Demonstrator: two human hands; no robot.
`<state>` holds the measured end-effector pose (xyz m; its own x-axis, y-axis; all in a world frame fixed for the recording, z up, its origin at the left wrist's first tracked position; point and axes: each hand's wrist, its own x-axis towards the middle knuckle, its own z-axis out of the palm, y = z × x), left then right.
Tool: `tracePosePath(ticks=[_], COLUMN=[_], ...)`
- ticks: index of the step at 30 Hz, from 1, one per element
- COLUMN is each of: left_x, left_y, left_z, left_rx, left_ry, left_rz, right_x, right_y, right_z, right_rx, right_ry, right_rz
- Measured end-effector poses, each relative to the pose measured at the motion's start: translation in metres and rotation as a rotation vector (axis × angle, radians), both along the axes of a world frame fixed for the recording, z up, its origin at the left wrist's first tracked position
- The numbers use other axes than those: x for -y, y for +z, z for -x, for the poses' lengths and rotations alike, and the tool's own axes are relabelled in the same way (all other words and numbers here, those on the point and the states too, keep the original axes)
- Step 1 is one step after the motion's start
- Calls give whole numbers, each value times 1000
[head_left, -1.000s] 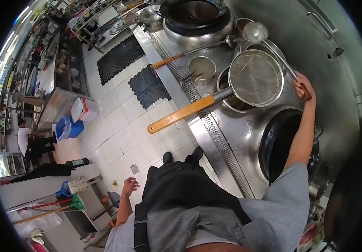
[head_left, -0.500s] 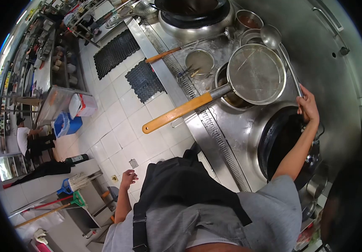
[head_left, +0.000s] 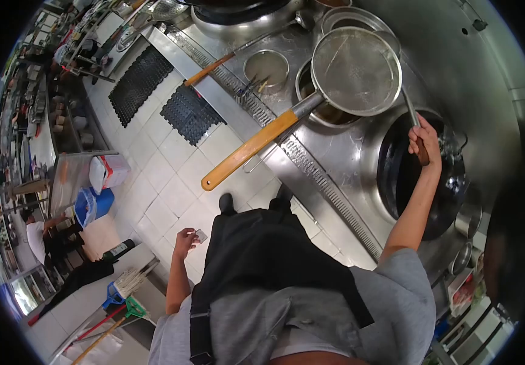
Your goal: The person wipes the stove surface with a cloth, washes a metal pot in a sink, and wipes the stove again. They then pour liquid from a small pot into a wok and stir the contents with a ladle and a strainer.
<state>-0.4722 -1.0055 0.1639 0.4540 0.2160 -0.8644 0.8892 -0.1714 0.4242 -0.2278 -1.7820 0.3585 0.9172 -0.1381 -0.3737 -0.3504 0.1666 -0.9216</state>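
My right hand (head_left: 425,140) is closed around the handle of a ladle (head_left: 410,104), near its brown wooden end, above the black wok (head_left: 396,182). The ladle's bowl is hidden behind the strainer. This large round mesh strainer (head_left: 357,72), with its long wooden handle, lies across a metal pot (head_left: 304,79) just left of the wok. My left hand (head_left: 184,242) hangs at my side over the floor, its fingers loosely bent and apart, with nothing seen in it. A floor drain shows behind its fingertips.
Beyond the strainer stand a round container with skewer-like tools (head_left: 266,68), a second ladle (head_left: 238,52) and steel bowls (head_left: 360,23). A slotted gutter (head_left: 311,167) runs along the stove's front. Black mats (head_left: 141,85) lie on the tiles. At far left, a person (head_left: 37,237) stands by shelving.
My right hand has drawn the ladle back toward me, and its bowl has gone out of sight behind the strainer. The view has shifted; both my shoes now show.
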Motion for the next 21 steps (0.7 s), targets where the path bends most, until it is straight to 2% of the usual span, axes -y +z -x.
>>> tracePosePath(ticks=[4, 9, 10, 11, 13, 14, 16, 18, 21], left_x=[-29, -50, -49, -29, 14, 43, 86, 125, 161], left_y=[-11, -22, -29, -13, 14, 42, 70, 97, 125], left_z=[-17, -99, -122, -155, -211, -235, -259, -274, -284], left_rx=[-57, -151, 1, 76, 168, 57, -130, -309, -328], left_ry=[-38, -189, -258, -315, -372, -352, -327, -333, -226], left_rz=[35, 86, 160, 207, 579, 748, 1215, 1480, 1683], right_x=[-34, -121, -146, -171, -226, -256, -308, -353, -396], right_y=[25, 15, 12, 8, -2, -5, -6, 2, -1], right_z=[41, 109, 126, 145, 187, 203, 239, 258, 277], right_rx=[17, 17, -27, -77, -140, -85, -118, -198, -349], right_ry=[-92, -429, -452, -472, -562, -656, -681, -713, -728], right_rz=[278, 475, 589, 701, 693, 473, 322, 239, 274])
